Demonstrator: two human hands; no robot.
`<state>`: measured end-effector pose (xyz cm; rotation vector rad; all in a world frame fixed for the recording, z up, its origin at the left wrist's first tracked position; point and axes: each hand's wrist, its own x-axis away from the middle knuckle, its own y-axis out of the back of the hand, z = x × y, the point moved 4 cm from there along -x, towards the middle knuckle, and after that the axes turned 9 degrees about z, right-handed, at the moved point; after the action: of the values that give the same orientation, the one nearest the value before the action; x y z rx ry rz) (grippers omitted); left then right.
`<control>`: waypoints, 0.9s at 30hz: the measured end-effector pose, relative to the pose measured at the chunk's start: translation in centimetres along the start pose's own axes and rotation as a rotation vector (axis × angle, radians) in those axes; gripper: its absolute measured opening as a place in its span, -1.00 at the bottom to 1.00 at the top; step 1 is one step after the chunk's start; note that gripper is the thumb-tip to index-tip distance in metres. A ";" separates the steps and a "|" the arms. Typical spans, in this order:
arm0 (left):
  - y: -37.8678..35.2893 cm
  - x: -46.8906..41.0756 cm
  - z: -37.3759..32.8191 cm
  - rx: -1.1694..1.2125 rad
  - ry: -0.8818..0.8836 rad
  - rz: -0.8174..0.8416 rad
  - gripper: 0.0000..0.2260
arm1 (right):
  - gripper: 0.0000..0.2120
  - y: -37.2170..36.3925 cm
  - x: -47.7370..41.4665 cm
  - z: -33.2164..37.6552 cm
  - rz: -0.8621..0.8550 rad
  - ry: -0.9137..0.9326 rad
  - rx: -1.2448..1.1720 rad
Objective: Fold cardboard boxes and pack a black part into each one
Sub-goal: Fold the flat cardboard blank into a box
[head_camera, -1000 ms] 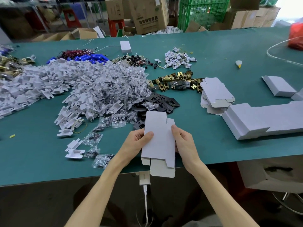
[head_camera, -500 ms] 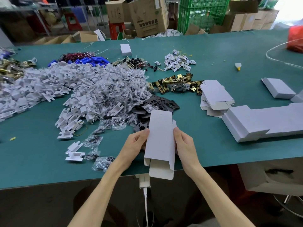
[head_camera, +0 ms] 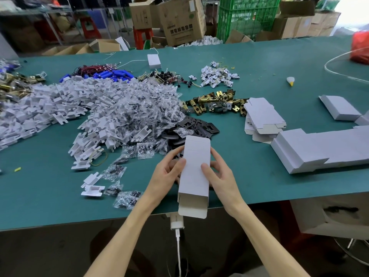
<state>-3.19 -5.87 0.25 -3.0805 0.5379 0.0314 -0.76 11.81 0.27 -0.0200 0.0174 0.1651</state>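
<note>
I hold a white cardboard box [head_camera: 194, 172] over the near edge of the green table [head_camera: 259, 188]. It is squared into a tube, its near end open with the flap hanging out. My left hand [head_camera: 169, 174] grips its left side, thumb on the top face. My right hand [head_camera: 217, 176] grips the right side the same way. Just beyond the box lies a pile of flat black parts [head_camera: 197, 126]. A stack of flat unfolded boxes [head_camera: 263, 116] lies to the right.
A big heap of white plastic pieces [head_camera: 60, 110] and small clear bags [head_camera: 143, 116] fills the left. Brass latch parts [head_camera: 215, 102] lie behind the black parts. Folded white boxes [head_camera: 319, 148] line the right edge. A white charger and cable [head_camera: 176, 224] hang below the table edge.
The flat box has been squeezed open into a rectangular tube between both hands, and it has turned a little more upright towards me.
</note>
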 end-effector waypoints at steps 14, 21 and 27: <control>0.0 0.1 0.1 -0.055 0.018 0.004 -0.83 | -0.76 -0.1 0.0 -0.4 -0.047 -0.028 0.010; 0.9 0.2 0.8 -0.057 0.045 -0.080 -0.88 | -0.85 0.0 0.0 -0.6 -0.059 -0.003 -0.014; 0.7 0.1 0.4 0.035 -0.020 -0.052 -0.61 | -0.54 0.0 0.0 -0.7 -0.044 0.026 0.003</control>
<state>-3.33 -6.61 -0.16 -3.0554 0.4523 0.0513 -0.76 11.76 -0.46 -0.0194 0.0426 0.1205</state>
